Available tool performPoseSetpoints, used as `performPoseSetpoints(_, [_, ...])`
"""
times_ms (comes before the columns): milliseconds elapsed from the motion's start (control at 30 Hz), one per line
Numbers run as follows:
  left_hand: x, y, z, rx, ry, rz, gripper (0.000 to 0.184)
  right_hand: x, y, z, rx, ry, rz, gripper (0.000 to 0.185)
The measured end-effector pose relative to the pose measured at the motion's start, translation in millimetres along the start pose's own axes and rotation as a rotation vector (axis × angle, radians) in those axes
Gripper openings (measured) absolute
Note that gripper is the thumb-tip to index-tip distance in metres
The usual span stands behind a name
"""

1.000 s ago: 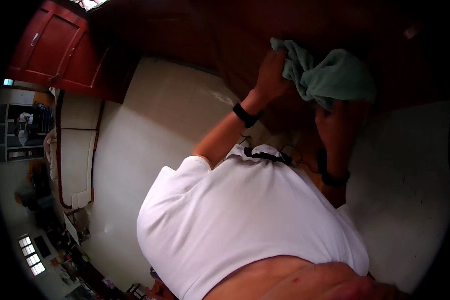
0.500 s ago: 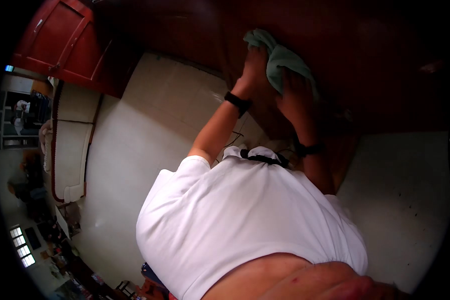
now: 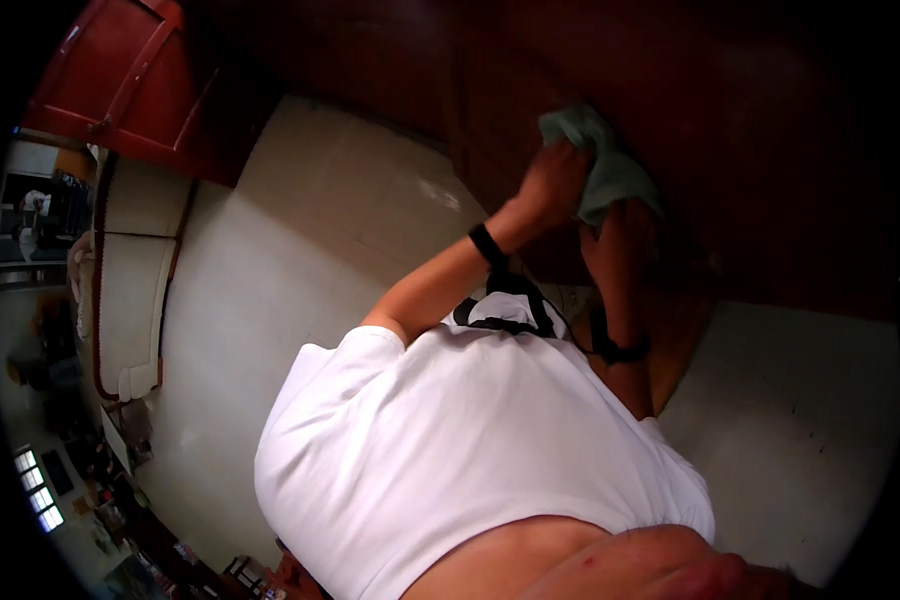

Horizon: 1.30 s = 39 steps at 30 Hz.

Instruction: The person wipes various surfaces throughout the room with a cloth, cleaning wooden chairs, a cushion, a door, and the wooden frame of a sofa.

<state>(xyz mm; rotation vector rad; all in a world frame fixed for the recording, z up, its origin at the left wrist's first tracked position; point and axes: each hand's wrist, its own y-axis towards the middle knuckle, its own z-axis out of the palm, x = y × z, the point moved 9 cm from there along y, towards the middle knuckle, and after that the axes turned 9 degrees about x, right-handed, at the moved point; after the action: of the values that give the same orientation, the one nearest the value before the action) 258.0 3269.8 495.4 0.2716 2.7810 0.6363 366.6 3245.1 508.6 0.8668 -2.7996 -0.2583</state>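
Observation:
A pale green cloth (image 3: 620, 181) is bunched against a dark red-brown wooden surface (image 3: 770, 200), in dim light. My left hand (image 3: 552, 182) grips the cloth's left end, its fingers bent into the fabric and somewhat blurred. At the cloth's lower right edge is my right hand (image 3: 620, 235), its fingers mostly covered by the folds. Both hands stay on the same cloth, close together. Each wrist carries a dark band.
Pale floor tiles (image 3: 270, 260) spread to the left and right of my body. A red cabinet (image 3: 140, 80) stands at upper left, with a cream sofa (image 3: 130, 290) below it. Crowded furniture lines the far left edge.
Both hands and the cloth have moved to the right and down in the view, closer to my body. My left elbow bends more, and the cloth looks more bunched.

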Motion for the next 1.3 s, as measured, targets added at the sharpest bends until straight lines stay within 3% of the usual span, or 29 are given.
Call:
performPoseSetpoints(67, [-31, -13, -8, -0.074, -0.151, 0.067, 0.049, -1, -11, -12, 0.006, -0.022, 0.006, 0.056])
performPoseSetpoints(133, [-46, -16, -1, 0.064, -0.42, 0.059, 0.05, -14, -20, -3, 0.044, -0.016, 0.025, 0.058])
performPoseSetpoints(300, [-71, -20, -31, -0.003, -0.284, 0.161, 0.045, -25, -36, -21, 0.072, -0.025, 0.14, 0.062])
performPoseSetpoints(400, [-81, -16, -35, -0.015, -0.247, 0.149, 0.042, -21, -40, -45, -0.06, -0.049, 0.087, 0.048])
performPoseSetpoints(467, [-72, -15, -8, 0.122, -0.239, 0.015, 0.042, -15, -40, -46, -0.037, -0.05, 0.042, 0.047])
performPoseSetpoints(600, [-68, -1, -29, 0.14, -0.14, 0.01, 0.041, -18, -28, -49, 0.052, 0.022, 0.102, 0.049])
performPoseSetpoints(667, [-57, 10, -29, 0.324, -0.041, -0.066, 0.044, -11, -14, -57, 0.047, 0.044, 0.032, 0.052])
performPoseSetpoints(733, [-49, 15, -43, 0.161, -0.114, 0.017, 0.047, -12, -8, -54, 0.007, 0.022, 0.021, 0.051])
performPoseSetpoints(833, [-41, 29, -70, 0.078, -0.113, 0.016, 0.048, -3, 8, -71, -0.103, 0.043, -0.055, 0.05])
performPoseSetpoints(967, [-23, 41, -92, 0.109, -0.278, -0.088, 0.05, 10, 32, -85, -0.165, 0.121, -0.15, 0.045])
performPoseSetpoints(1067, [14, 24, -69, 0.182, -0.416, -0.252, 0.051, 21, 45, -79, -0.171, 0.149, -0.173, 0.045])
performPoseSetpoints(1200, [31, 5, -62, 0.136, -0.541, -0.271, 0.052, 24, 50, -67, -0.111, 0.249, -0.212, 0.052])
performPoseSetpoints(1300, [29, 14, -83, 0.125, -0.573, -0.237, 0.05, 29, 49, -75, -0.113, 0.26, -0.235, 0.048])
